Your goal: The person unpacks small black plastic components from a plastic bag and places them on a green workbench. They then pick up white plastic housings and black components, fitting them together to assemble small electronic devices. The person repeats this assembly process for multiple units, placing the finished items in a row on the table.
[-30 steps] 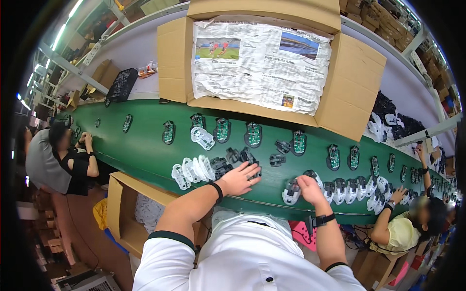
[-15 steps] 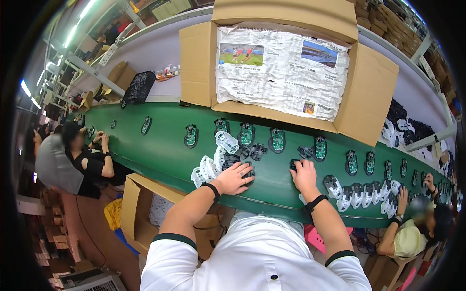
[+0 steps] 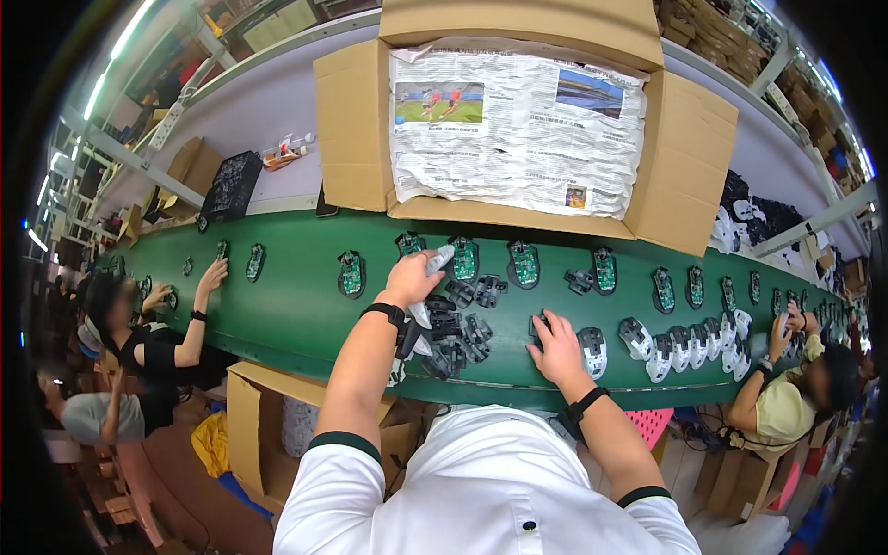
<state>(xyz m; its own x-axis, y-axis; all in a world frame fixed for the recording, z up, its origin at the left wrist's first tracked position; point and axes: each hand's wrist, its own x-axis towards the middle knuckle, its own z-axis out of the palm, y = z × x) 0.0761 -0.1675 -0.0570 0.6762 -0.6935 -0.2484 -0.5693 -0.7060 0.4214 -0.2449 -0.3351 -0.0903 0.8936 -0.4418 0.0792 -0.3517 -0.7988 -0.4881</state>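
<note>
My left hand is closed on a white mouse top shell, lifted beside the far row of mouse bases. Below it, black plastic mouse parts lie in a loose pile. More white shells show partly behind my left forearm, which hides the rest. Pinched by the fingers of my right hand is a small black plastic part, mostly covered, low over the green belt. A white-and-black shell lies just right of that hand. Across the belt sit mouse bases with green circuit boards.
An open cardboard box lined with newspaper stands behind the green belt. A row of white shells lies to the right. Co-workers sit at both ends, one reaching an arm over the belt. Another carton stands below its near edge.
My left hand has left the black parts, moved away from me and taken hold of a white shell. The right hand has shifted slightly left and nearer, uncovering the shell beside it.
</note>
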